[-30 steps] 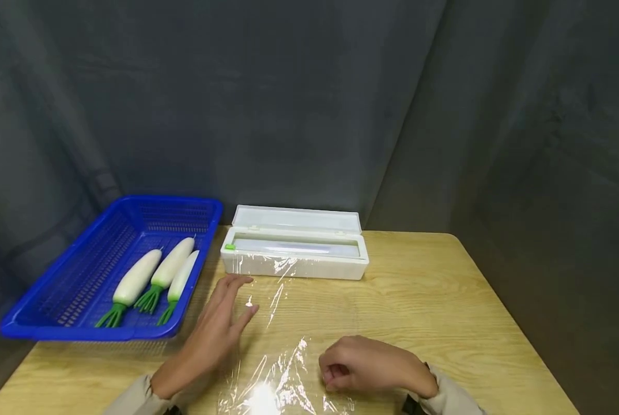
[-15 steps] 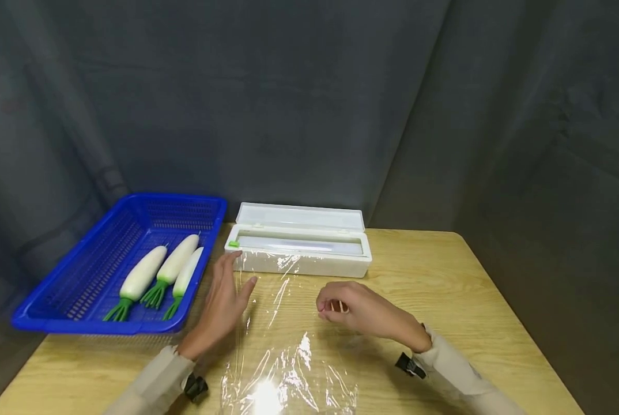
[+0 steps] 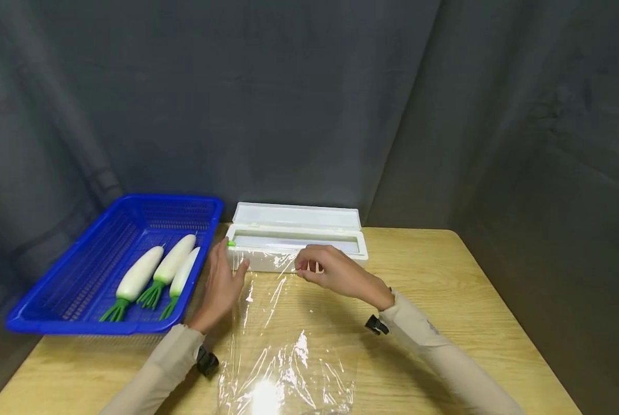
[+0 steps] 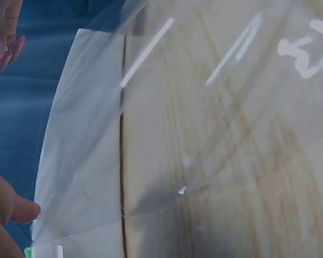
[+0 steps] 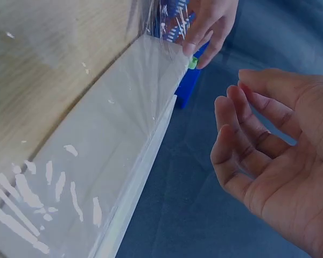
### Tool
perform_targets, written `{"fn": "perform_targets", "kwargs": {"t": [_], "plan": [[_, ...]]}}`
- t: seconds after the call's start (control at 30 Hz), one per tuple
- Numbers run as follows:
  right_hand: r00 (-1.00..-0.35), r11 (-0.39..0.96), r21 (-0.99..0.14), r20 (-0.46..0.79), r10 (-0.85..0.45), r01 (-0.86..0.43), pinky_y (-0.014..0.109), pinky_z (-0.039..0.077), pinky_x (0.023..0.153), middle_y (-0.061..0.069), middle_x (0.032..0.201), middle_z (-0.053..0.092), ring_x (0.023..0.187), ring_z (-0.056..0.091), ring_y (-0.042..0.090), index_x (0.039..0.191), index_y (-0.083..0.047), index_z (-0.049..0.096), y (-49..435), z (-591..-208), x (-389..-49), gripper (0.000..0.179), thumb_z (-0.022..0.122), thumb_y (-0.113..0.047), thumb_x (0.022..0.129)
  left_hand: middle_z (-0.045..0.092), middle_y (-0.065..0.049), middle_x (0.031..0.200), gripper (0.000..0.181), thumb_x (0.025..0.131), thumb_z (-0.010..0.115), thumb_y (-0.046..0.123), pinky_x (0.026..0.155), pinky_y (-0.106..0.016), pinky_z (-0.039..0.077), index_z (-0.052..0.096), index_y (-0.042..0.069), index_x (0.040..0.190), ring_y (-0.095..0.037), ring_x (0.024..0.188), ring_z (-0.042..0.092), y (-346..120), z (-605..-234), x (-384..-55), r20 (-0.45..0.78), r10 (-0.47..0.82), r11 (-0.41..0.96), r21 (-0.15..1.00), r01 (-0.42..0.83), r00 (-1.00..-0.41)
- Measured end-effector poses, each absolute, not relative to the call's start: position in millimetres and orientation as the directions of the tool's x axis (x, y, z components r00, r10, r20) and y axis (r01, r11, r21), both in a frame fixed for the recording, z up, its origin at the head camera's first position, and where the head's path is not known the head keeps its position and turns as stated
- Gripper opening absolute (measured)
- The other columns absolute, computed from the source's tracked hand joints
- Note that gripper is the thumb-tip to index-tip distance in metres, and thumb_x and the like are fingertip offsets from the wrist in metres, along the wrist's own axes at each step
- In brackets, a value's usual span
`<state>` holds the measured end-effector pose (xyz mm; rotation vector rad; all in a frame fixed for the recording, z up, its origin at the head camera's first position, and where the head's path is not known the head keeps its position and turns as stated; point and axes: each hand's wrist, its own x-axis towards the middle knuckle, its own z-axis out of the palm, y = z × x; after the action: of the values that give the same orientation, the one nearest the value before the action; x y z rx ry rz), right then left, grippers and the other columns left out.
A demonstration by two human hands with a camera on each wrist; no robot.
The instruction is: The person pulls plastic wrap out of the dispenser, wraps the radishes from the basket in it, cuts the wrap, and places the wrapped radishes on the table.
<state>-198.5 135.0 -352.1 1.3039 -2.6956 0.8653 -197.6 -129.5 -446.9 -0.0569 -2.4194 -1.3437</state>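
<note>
The fingers (image 5: 226,107) of the right hand (image 3: 335,276) are loosely curled, the thumb tip close to the fingertips, and they are holding nothing. In the right wrist view this hand is apart from the white box (image 3: 363,245). The left hand (image 3: 222,288) has its fingers relaxed and spread at the left end of the box, just beside a small green piece (image 3: 230,243); how firmly they touch there, I cannot tell.

The box stands on the wooden surface (image 3: 434,276), and its lid (image 3: 296,217) is tilted back, open. A white roll (image 3: 309,244) lies inside it. From the box a clear film (image 3: 289,351) comes down over the front wall and spreads along the surface toward the person, with wrinkles and bright reflections.

Farther to the left is a blue basket (image 3: 81,327). In it lie three white radishes (image 3: 140,274) with green stalks, side by side. Each light sleeve (image 3: 434,351) has a small black device (image 3: 377,324) near the wrist. Behind everything hangs a dark grey curtain (image 3: 268,104).
</note>
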Motion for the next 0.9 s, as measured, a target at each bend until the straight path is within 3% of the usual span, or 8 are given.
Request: {"fn": "perform_targets", "kwargs": {"t": [0.27, 0.4, 0.77, 0.9], "plan": [[-0.621, 0.449, -0.467, 0.327, -0.713, -0.762, 0.034, 0.058, 0.08, 0.002, 0.104, 0.07, 0.089, 0.063, 0.013, 0.111, -0.004, 0.073, 112.4, -347.7, -225.6, 0.012, 0.07, -0.01, 0.1, 0.027, -0.026, 0.164, 0.066, 0.105, 0.062, 0.013, 0.122, -0.061, 0.028, 0.028, 0.0, 0.161, -0.043, 0.152, 0.031, -131.1, -449.8, -208.5, 0.31, -0.15, 0.507, 0.84, 0.196, -0.939], [-0.62, 0.441, -0.471, 0.345, -0.705, -0.764, 0.039, 0.058, 0.085, 0.005, 0.107, 0.07, 0.091, 0.063, 0.015, 0.114, -0.002, 0.072, 102.2, -346.2, -239.0, 0.015, 0.07, -0.01, 0.101, 0.029, -0.027, 0.163, 0.063, 0.105, 0.062, 0.01, 0.122, -0.059, 0.028, 0.031, -0.004, 0.158, -0.043, 0.151, 0.031, -131.2, -451.2, -213.2, 0.315, -0.159, 0.499, 0.843, 0.199, -0.936], [-0.615, 0.452, -0.457, 0.319, -0.721, -0.766, 0.03, 0.055, 0.084, 0.007, 0.11, 0.071, 0.092, 0.065, 0.016, 0.113, -0.001, 0.071, 71.0, -339.9, -264.2, 0.014, 0.069, -0.009, 0.101, 0.033, -0.026, 0.162, 0.061, 0.103, 0.063, 0.009, 0.122, -0.058, 0.03, 0.035, -0.003, 0.156, -0.042, 0.15, 0.034, -129.0, -454.3, -214.7, 0.296, -0.199, 0.493, 0.854, 0.165, -0.934], [-0.594, 0.436, -0.449, 0.312, -0.741, -0.78, 0.033, 0.056, 0.088, 0.01, 0.111, 0.071, 0.095, 0.067, 0.02, 0.113, 0.002, 0.071, 55.8, -336.7, -270.7, 0.016, 0.069, -0.006, 0.1, 0.034, -0.025, 0.161, 0.061, 0.103, 0.064, 0.011, 0.121, -0.058, 0.03, 0.035, -0.001, 0.156, -0.042, 0.15, 0.035, -130.9, -456.4, -215.4, 0.292, -0.2, 0.496, 0.853, 0.16, -0.936]]}}
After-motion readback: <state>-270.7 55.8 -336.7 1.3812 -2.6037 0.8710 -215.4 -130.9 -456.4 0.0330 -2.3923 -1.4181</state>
